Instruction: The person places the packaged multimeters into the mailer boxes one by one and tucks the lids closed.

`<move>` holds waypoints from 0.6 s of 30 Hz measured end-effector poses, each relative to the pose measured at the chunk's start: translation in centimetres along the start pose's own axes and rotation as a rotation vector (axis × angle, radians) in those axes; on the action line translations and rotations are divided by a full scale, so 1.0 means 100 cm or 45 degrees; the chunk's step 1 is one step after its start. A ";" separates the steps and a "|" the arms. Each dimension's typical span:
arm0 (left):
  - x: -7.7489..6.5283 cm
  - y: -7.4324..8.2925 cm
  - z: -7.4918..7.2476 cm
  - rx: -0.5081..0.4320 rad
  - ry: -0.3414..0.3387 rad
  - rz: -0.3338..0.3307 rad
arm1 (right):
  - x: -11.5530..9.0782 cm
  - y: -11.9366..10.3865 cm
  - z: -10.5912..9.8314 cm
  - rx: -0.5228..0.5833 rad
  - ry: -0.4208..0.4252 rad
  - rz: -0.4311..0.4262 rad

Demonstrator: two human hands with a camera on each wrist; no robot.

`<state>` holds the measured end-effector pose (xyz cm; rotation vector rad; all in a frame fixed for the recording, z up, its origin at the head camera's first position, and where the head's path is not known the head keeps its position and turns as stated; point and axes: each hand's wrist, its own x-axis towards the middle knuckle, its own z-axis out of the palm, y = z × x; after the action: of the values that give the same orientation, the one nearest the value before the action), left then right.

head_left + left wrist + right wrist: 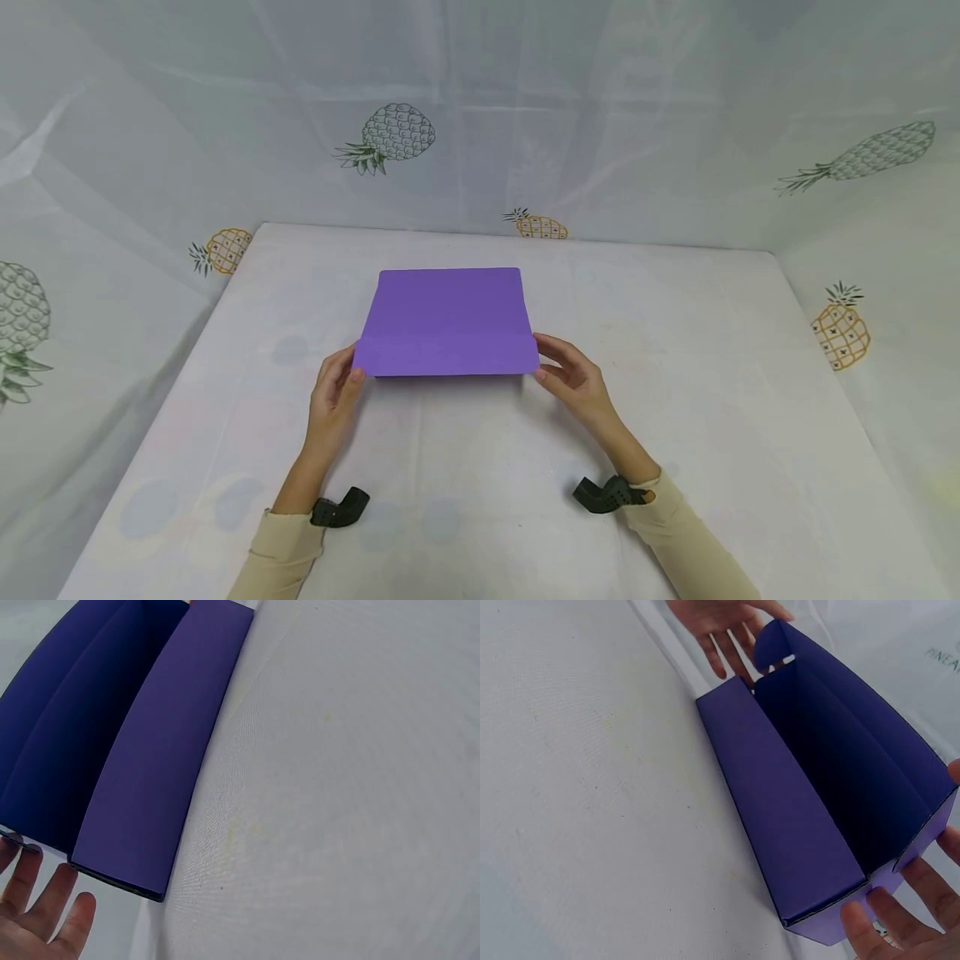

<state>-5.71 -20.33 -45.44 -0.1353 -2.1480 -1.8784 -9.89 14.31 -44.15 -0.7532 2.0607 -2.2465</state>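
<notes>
A purple cardboard box (450,312) sits on the table, its lid raised at the front. In the right wrist view the front wall (780,810) stands below a dark gap, and the lid's front flap (870,705) tilts above it. My left hand (332,398) holds the lid's front left corner, thumb at the flap's edge and fingers along the box's end. At the opposite corner my right hand (581,385) grips likewise, its thumb by the lid corner and fingers spread against the end wall. The box's inside is mostly in shadow.
The white-covered table (712,375) extends around the box on all sides. Behind it hangs a pale curtain (600,108) printed with pineapples. Black wrist mounts (341,507) sit at both beige sleeves.
</notes>
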 end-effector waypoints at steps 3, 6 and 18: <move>0.000 -0.002 -0.001 0.001 -0.005 0.000 | 0.000 0.002 -0.001 -0.003 -0.008 -0.011; 0.000 -0.003 -0.002 -0.006 -0.018 0.002 | 0.001 0.005 -0.002 0.000 -0.012 -0.032; 0.002 -0.009 -0.006 -0.022 -0.053 0.047 | 0.001 0.006 -0.002 0.049 -0.031 -0.046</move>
<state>-6.07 -21.09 -46.20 -0.2180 -2.1418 -1.8902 -10.23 14.37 -44.72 -0.8174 2.0038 -2.2760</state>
